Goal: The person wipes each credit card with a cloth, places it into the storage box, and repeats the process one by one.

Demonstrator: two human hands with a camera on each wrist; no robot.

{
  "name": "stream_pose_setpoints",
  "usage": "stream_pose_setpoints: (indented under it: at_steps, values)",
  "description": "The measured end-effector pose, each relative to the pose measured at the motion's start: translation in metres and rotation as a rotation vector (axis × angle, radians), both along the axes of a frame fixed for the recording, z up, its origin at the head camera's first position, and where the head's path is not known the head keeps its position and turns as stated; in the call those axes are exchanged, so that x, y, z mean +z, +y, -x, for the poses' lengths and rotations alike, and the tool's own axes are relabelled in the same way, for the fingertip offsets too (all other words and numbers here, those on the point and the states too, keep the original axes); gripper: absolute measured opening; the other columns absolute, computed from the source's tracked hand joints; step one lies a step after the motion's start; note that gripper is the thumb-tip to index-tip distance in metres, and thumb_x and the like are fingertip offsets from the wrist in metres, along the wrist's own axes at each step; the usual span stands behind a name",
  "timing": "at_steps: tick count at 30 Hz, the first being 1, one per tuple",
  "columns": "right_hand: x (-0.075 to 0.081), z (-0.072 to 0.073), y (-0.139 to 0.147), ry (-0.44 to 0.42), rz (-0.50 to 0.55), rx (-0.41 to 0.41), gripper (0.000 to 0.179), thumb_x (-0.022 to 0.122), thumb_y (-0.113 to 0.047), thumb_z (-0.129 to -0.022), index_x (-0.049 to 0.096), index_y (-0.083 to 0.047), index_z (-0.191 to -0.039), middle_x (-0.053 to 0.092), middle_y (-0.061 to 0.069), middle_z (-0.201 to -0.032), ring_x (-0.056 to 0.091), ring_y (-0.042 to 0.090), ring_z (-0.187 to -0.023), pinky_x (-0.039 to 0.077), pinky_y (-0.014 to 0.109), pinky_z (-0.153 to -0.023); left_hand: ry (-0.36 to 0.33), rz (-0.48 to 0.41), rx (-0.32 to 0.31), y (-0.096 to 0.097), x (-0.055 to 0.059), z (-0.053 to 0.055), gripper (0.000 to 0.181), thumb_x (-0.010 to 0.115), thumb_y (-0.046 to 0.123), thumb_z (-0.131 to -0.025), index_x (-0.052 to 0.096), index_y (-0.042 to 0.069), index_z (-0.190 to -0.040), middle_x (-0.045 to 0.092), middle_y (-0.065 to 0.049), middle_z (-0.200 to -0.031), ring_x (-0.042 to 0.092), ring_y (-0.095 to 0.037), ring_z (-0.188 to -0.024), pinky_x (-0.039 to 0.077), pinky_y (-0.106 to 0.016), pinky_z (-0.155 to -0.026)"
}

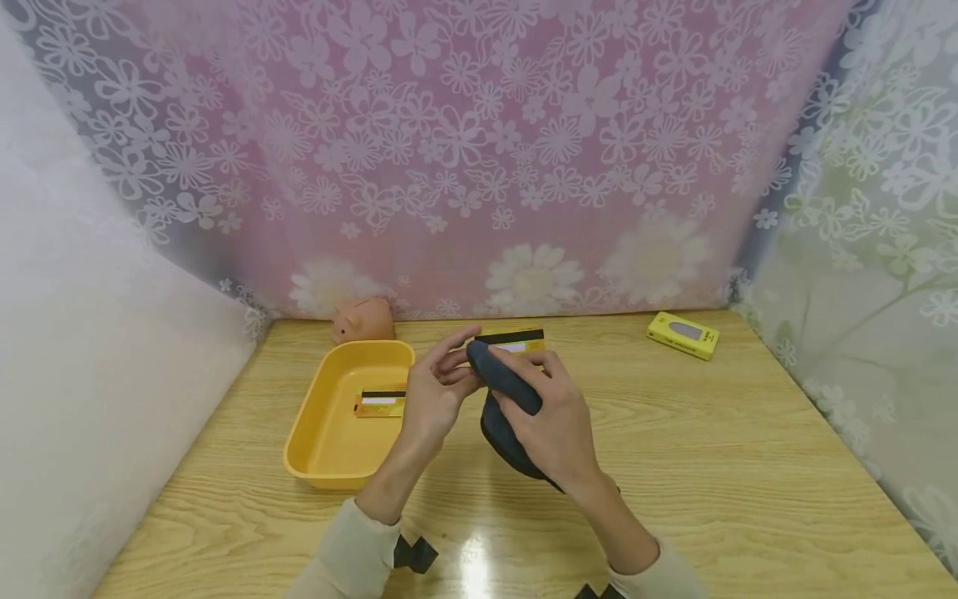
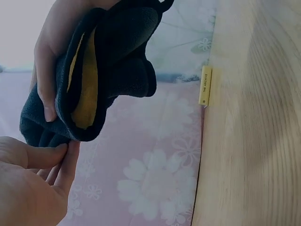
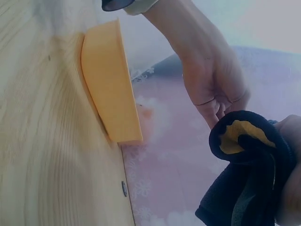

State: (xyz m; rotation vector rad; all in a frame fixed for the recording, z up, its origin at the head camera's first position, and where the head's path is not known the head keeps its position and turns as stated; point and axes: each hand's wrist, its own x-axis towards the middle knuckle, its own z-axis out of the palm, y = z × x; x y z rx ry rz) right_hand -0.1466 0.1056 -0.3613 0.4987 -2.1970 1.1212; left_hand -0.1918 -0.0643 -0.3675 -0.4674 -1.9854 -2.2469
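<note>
A soft dark blue fleece item (image 1: 503, 381) with a yellow inner side is held up over the table, folded over on itself. My right hand (image 1: 555, 416) grips it from the right, thumb and fingers around the fold. At its far tip, my left hand (image 1: 434, 395) pinches the edge between thumb and fingers, as the left wrist view shows of the fleece item (image 2: 77, 94). In the right wrist view its rounded opening faces the camera, the yellow inside (image 3: 240, 134) showing. Part of the left fingers is hidden behind it there.
A yellow plastic bin (image 1: 295, 441) stands at left with a yellow-and-black packet (image 1: 380, 405) in it. A similar packet (image 1: 512, 339) lies behind the hands, partly covered. Behind the bin is a pink piggy bank (image 1: 364, 320); a yellow box (image 1: 683, 335) lies at back right.
</note>
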Motion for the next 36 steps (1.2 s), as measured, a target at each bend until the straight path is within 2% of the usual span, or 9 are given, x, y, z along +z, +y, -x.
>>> stream_pose_setpoints:
  at_steps: [5,11,19,25,29,36]
  values:
    - [0.003,0.001,0.004,0.000,-0.017,-0.066,0.055,0.085,-0.010,-0.087,0.071,-0.026,-0.138,0.061,0.012,-0.117,0.066,0.027,-0.087,0.063,0.044,-0.072,0.012,-0.009,-0.016,0.000,0.001,-0.001,0.056,0.072,-0.010,-0.092,0.065,0.014,-0.142,0.073,-0.018,-0.125,0.076,-0.029,-0.100,0.063,-0.040,-0.089]
    - [0.007,0.006,0.019,0.015,0.018,-0.115,0.056,0.086,-0.007,-0.085,0.072,-0.024,-0.136,0.062,0.014,-0.113,0.069,0.033,-0.095,0.064,0.051,-0.079,-0.003,-0.035,0.000,-0.001,0.002,-0.001,0.056,0.071,-0.013,-0.091,0.065,0.011,-0.142,0.073,-0.019,-0.123,0.075,-0.036,-0.100,0.064,-0.042,-0.088]
    - [0.010,0.016,0.043,0.005,0.080,-0.186,0.052,0.085,-0.008,-0.087,0.073,-0.023,-0.135,0.063,0.018,-0.112,0.067,0.039,-0.100,0.061,0.059,-0.083,-0.008,-0.115,-0.010,-0.005,0.002,0.001,0.055,0.071,-0.014,-0.090,0.069,0.014,-0.137,0.073,-0.020,-0.118,0.076,-0.027,-0.088,0.063,-0.046,-0.088]
    - [0.012,0.019,0.054,0.011,0.107,-0.229,0.052,0.084,-0.006,-0.087,0.073,-0.020,-0.135,0.062,0.020,-0.112,0.065,0.039,-0.101,0.060,0.061,-0.084,-0.029,-0.131,0.001,-0.008,0.004,0.003,0.056,0.071,-0.014,-0.090,0.067,0.012,-0.140,0.074,-0.011,-0.112,0.076,-0.022,-0.086,0.063,-0.046,-0.089]
    - [0.015,0.017,0.052,0.012,0.119,-0.203,0.054,0.084,-0.006,-0.087,0.072,-0.023,-0.136,0.062,0.018,-0.113,0.065,0.037,-0.102,0.060,0.060,-0.084,-0.025,-0.125,0.010,-0.008,0.005,0.003,0.055,0.071,-0.013,-0.091,0.068,0.014,-0.139,0.074,-0.012,-0.112,0.076,-0.020,-0.086,0.064,-0.045,-0.088]
    - [0.013,0.006,0.027,0.009,0.074,-0.086,0.058,0.086,-0.007,-0.086,0.071,-0.026,-0.138,0.061,0.012,-0.112,0.066,0.032,-0.104,0.063,0.054,-0.086,-0.006,-0.088,0.011,-0.007,0.004,0.003,0.057,0.070,-0.015,-0.091,0.066,0.012,-0.141,0.070,-0.026,-0.122,0.076,-0.023,-0.090,0.064,-0.046,-0.088]
